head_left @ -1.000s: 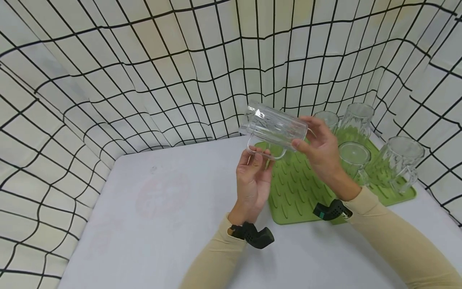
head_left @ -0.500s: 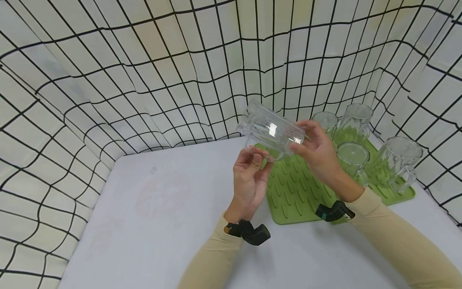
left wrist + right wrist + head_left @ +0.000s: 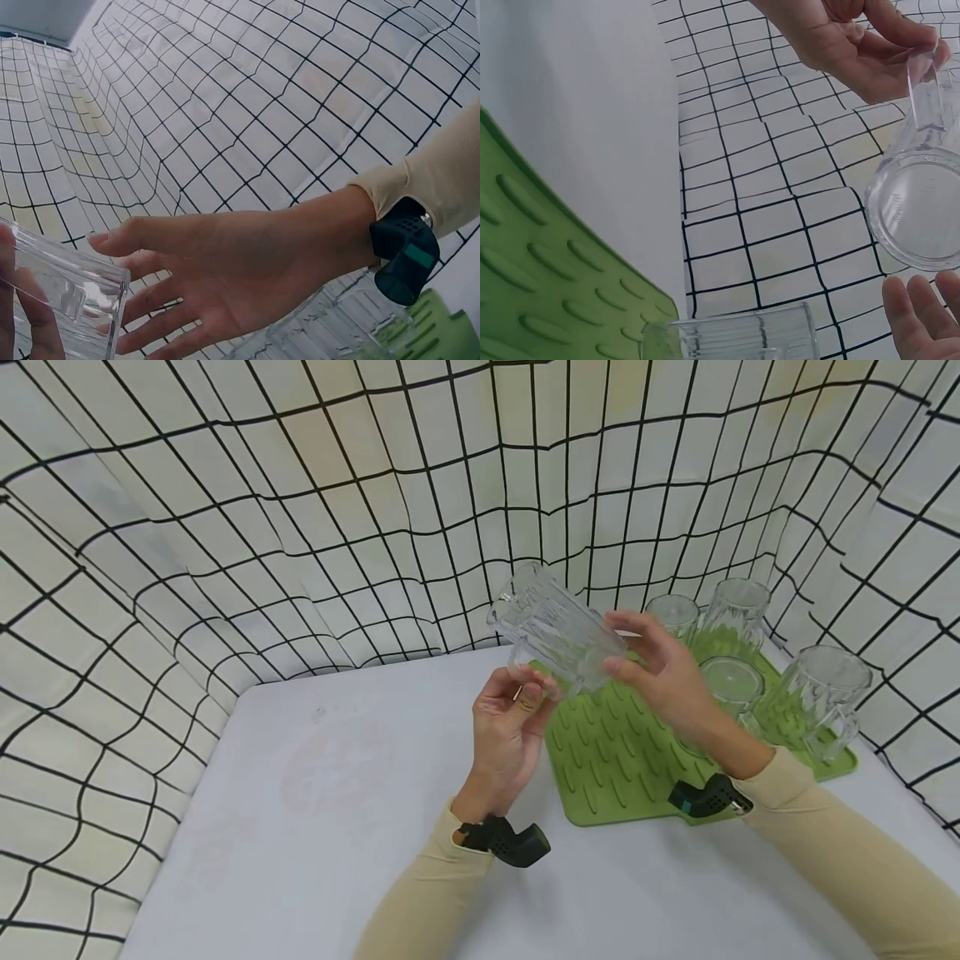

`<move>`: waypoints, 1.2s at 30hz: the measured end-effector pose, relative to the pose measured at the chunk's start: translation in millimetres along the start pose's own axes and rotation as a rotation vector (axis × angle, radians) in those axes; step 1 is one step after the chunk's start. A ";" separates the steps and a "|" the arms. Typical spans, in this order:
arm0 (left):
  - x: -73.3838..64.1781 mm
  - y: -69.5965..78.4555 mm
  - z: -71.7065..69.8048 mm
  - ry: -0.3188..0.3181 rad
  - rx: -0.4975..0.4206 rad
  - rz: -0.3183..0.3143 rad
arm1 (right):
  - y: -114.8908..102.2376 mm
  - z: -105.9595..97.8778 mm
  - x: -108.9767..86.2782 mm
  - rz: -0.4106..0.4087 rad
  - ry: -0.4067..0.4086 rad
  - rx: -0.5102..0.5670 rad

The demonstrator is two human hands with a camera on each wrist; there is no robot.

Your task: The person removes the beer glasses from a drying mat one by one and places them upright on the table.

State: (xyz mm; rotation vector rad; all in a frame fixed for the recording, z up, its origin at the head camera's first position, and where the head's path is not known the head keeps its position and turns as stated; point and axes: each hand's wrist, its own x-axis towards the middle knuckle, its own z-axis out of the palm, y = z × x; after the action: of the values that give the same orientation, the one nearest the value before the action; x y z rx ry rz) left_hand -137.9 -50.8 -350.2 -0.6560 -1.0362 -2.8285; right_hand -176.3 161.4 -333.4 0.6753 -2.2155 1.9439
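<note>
Above the bench (image 3: 322, 810), one clear mug (image 3: 558, 627) tilts between left hand (image 3: 510, 727), pinching its handle, and right hand (image 3: 663, 677), fingers extended beside its base; four glasses (image 3: 825, 685) stand on one mat (image 3: 615, 777) near the right edge.

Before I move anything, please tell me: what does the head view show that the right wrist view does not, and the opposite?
Only the head view: both sleeves, the black wrist cameras and the whole group of four glasses.

Only the right wrist view: the round bottom of the jug, facing the camera.

Both: the jug, the left hand pinching its handle, the right hand near its bottom, the green mat with glass on it, and the black grid.
</note>
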 end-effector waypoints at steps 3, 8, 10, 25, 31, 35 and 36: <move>-0.8 0.7 -2.5 0.007 0.038 -0.017 | -2.7 -5.4 -1.5 -0.034 0.005 -0.052; -1.1 3.1 -7.4 -0.012 0.095 -0.022 | -8.9 -14.9 -3.6 -0.070 0.000 -0.101; -1.0 4.2 -9.8 -0.027 0.129 -0.011 | -11.2 -19.0 -4.6 -0.087 0.000 -0.089; -2.7 7.5 -29.5 -0.057 0.442 0.032 | -29.4 -66.9 -12.8 -0.128 0.047 -0.522; -6.6 9.4 -38.3 -0.045 0.503 0.012 | -32.6 -88.8 -21.5 -0.168 0.096 -0.700; -8.3 11.5 -45.4 -0.055 0.545 0.014 | -32.7 -104.1 -29.6 -0.104 0.113 -0.773; -8.7 12.5 -47.1 -0.057 0.556 0.014 | -32.7 -107.7 -31.5 -0.081 0.115 -0.784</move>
State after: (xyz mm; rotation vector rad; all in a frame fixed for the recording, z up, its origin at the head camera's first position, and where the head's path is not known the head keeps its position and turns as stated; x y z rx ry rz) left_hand -144.9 -90.9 -378.4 -0.6696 -1.7134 -2.3372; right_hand -156.5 270.7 -297.1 0.4906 -2.5274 0.8993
